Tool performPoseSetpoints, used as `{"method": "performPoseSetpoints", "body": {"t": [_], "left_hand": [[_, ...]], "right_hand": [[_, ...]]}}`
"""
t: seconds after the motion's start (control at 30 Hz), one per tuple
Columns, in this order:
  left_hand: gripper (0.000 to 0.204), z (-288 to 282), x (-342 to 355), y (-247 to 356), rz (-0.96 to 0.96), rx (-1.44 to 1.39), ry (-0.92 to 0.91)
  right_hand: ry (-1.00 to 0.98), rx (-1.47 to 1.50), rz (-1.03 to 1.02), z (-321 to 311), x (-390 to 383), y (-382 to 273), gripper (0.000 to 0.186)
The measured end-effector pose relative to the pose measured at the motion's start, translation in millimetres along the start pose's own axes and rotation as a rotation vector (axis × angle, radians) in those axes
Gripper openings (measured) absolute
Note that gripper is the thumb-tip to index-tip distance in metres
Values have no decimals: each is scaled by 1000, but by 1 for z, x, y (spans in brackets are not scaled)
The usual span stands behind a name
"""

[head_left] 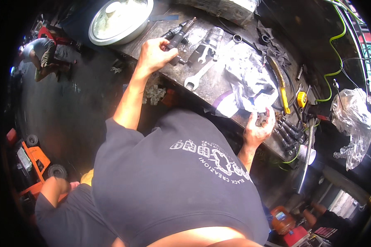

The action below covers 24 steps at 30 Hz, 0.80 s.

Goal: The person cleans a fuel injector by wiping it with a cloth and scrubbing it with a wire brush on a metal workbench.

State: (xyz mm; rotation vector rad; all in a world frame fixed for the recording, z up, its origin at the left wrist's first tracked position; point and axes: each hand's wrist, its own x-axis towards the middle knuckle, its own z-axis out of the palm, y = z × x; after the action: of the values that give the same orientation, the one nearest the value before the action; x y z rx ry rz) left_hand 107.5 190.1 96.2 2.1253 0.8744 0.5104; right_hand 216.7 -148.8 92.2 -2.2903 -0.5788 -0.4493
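My left hand (154,57) is closed round a dark rod-shaped part (178,38) with a narrow metal tip, over the workbench's near edge. Another dark metal part lies partly hidden behind it. My right hand (257,131) has its fingers curled at the bench edge, beside crumpled white plastic sheeting (251,76). Something small and dark shows between thumb and fingers, too unclear to name. Several dark cylindrical parts (287,133) lie just right of this hand. Between my hands rest a large open-end wrench (198,78), a smaller wrench (205,53) and a ribbed metal cylinder (213,38).
A lidded white basin (121,22) stands on the bench's far left. A yellow-handled tool (283,92), a tape measure (302,99) and a clear plastic bag (352,119) are at right. One person (43,53) bends down at far left; others are close by, lower left and lower right.
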Motion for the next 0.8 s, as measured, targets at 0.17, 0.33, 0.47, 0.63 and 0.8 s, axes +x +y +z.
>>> {"method": "performPoseSetpoints", "body": {"t": [0.17,0.33,0.47,0.63,0.8], "left_hand": [[31,4,-26,16,102,-481,-32],[31,35,-53,72,64,-919,-193],[36,72,-64,84,187,-863,-277],[36,108,-78,104,206,-729,-337],[34,107,-79,160,349,-482,-557]], "right_hand": [[-87,460,88,-1,12,-35,35],[-698,787,157,9,30,-73,45],[-709,700,249,0,33,-80,44],[-465,658,307,-10,11,-53,30],[-200,683,248,-34,-4,-25,29]]}}
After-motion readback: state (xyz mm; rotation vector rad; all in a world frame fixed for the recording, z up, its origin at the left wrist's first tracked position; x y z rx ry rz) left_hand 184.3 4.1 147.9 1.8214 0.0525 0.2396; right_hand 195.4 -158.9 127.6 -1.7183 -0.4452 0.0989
